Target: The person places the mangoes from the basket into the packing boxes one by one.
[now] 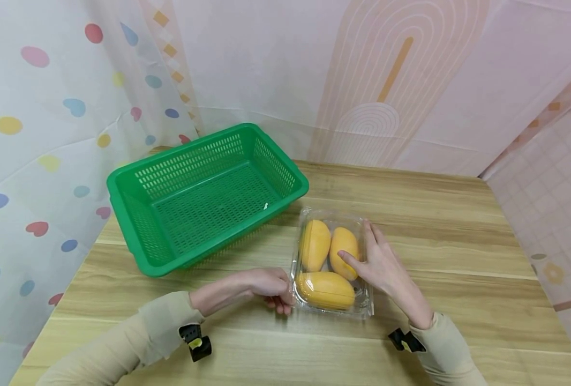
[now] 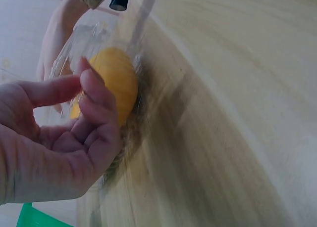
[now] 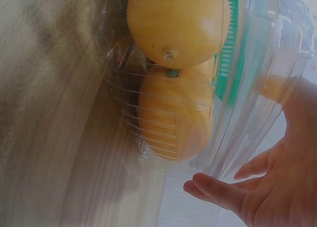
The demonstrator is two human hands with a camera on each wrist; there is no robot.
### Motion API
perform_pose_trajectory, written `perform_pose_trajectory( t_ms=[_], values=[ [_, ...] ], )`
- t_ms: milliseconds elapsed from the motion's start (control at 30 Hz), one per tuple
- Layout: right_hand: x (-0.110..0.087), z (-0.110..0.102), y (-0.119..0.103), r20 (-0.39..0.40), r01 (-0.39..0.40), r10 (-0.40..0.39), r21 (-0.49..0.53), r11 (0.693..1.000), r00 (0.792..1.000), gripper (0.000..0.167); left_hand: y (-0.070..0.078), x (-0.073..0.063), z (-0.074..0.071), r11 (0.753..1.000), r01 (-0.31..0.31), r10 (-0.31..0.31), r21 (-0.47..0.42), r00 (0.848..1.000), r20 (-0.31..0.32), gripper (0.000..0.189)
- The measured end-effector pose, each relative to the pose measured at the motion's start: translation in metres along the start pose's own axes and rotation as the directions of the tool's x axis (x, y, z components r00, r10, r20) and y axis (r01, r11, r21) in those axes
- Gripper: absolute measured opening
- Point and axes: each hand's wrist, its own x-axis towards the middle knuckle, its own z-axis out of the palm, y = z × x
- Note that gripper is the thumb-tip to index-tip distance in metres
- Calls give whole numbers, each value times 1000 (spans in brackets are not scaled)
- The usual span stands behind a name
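Observation:
A clear plastic clamshell box [image 1: 338, 215] lies on the table with three yellow mangoes inside: one at the back left [image 1: 316, 244], one at the right [image 1: 343, 252], and one lying across the front [image 1: 326, 290]. My left hand [image 1: 272, 287] is at the box's front left edge; the left wrist view shows thumb and forefinger [image 2: 93, 86] pinching there, the other fingers curled beneath. Along the right side lies my right hand [image 1: 382, 265], thumb reaching over the lid and fingers extended at the rim. In the right wrist view these fingers [image 3: 218, 190] look straight.
A green perforated plastic basket [image 1: 208, 238] stands behind and left of the box, close to its back left corner. The wooden table [image 1: 440, 236] meets a patterned cloth [image 1: 266, 69] at the back and both sides. Each sleeve carries a small black wrist camera [image 1: 200, 346].

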Motion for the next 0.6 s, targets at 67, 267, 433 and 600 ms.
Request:
perform_pose_trajectory(
  t_ms=[67, 267, 433, 600],
  values=[
    [0, 0, 0, 9, -3, 3, 9, 1000, 1000, 99, 0, 0, -1, 1000, 5, -5, 11, 1000, 3, 15],
    [0, 0, 0, 15, -10, 10, 9, 1000, 1000, 100, 1, -2, 2, 1000, 4, -3, 28, 999, -46, 12],
    [1, 0, 0, 13, -12, 12, 11, 1000, 1000, 100, 1, -1, -1, 1000, 15, -15, 6, 1000, 0, 13],
    [0, 1, 0, -10, 3, -3, -8, 1000, 1000, 98, 1, -2, -6, 999, 37, -36, -15, 996, 77, 18]
  ],
)
